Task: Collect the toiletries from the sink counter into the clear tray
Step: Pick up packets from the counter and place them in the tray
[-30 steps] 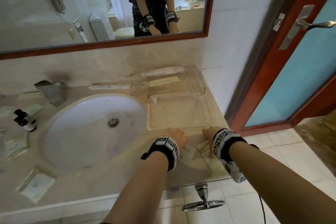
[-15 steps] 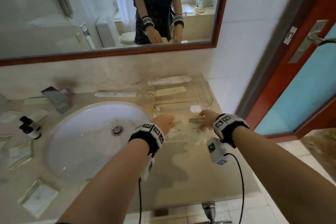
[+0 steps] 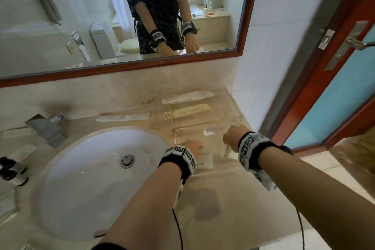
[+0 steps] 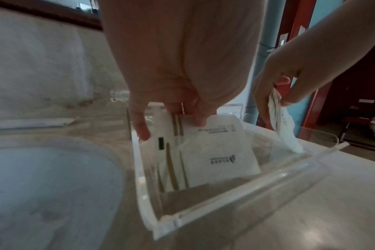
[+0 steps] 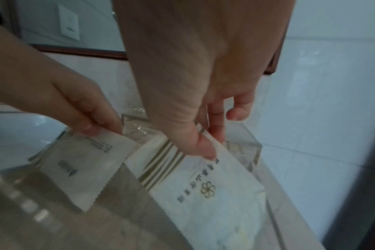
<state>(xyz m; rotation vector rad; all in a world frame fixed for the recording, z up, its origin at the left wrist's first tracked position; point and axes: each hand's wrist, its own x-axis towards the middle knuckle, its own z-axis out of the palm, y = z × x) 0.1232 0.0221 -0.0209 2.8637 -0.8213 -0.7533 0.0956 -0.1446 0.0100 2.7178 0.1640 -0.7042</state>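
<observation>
Placing step: our left hand (image 4: pixel 173 67) and right hand (image 5: pixel 203 84) each pinch a white sachet (image 5: pixel 206 191) in their fingers, lowered into the clear tray (image 4: pixel 246 191) on the worktop (image 3: pixel 203 209); next, we judge, release both.

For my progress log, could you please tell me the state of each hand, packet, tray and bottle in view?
left hand: pinches a white packet, lowering it into the tray
right hand: pinches a striped packet over the tray
clear tray: upright on the counter, open-topped
long sachet: lying flat behind the basin, outside the tray
dark-capped bottles: left of the basin, uncollected
</observation>
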